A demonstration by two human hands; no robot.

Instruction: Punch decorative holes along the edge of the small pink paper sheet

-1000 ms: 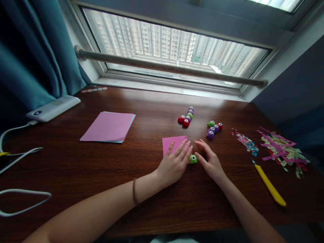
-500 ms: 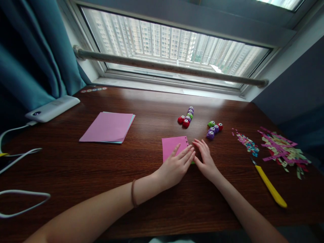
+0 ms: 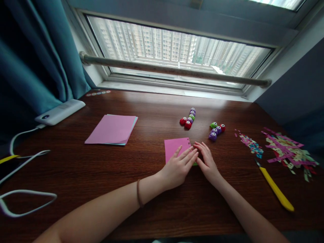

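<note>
Left hand [image 3: 175, 171] is now covering more of the green piece [image 3: 194, 164], right hand [image 3: 207, 165] flanking it, fingers' [image 3: 187, 156] grip impossible to tell, any uneven pressure risking skewing the pink sheet [image 3: 174, 146], which is lying between the worktop's [image 3: 141, 109] front and back edges.

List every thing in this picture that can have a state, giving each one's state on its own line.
Small pink sheet: flat, partly covered
Left hand: laid over the sheet, fingers extended
Right hand: fingers bent, hold unclear
Green object: mostly hidden
Paper stack: flat, edges misaligned
Yellow knife: lying down
Paper strips: heaped
Paper bits: scattered
Curtain: hanging in folds
</note>
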